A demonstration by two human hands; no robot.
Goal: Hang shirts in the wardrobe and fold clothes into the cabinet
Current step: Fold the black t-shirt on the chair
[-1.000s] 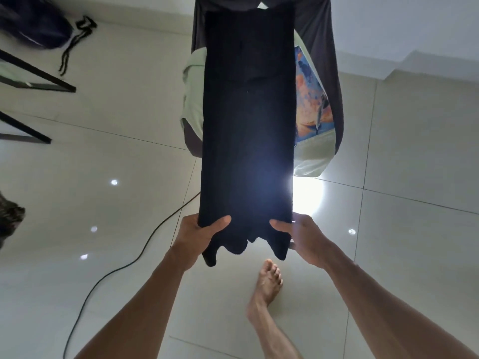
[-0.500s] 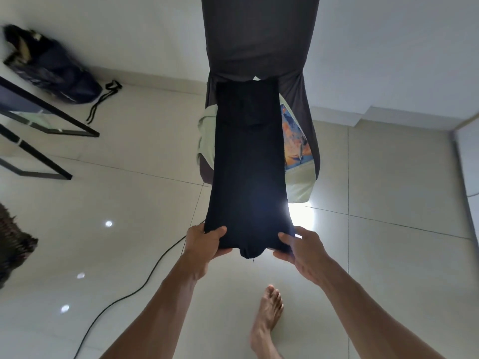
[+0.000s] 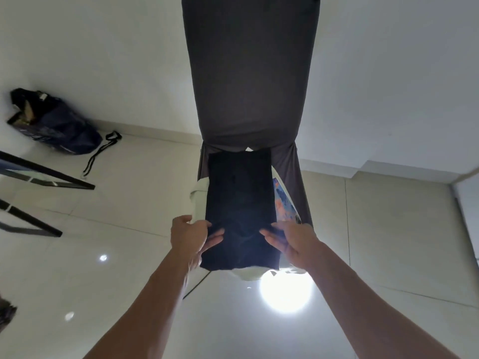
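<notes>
A dark navy garment [image 3: 239, 203] lies folded on top of a pale shirt with a colourful print [image 3: 283, 203]. Both rest on a long surface draped in grey cloth [image 3: 248, 86] that runs away from me. My left hand [image 3: 190, 237] is at the garment's near left edge, its straight fingers lying across the dark fabric. On the near right side my right hand [image 3: 293, 242] rests on the garment, fingers flat and pointing left. The pale shirt's hem [image 3: 248, 274] shows below the navy fold.
A dark bag [image 3: 54, 125] with a black strap [image 3: 101, 154] leans on the wall at the left. A black-framed glass table [image 3: 46, 174] juts in from the left edge. A cable [image 3: 197, 283] crosses the tiled floor, which carries a bright light reflection [image 3: 283, 291].
The garment's hanging lower end has been lifted and folded up, so it now looks shorter. Both hands moved from gripping the bottom corners to lying flat on the fold. The view tilted upward.
</notes>
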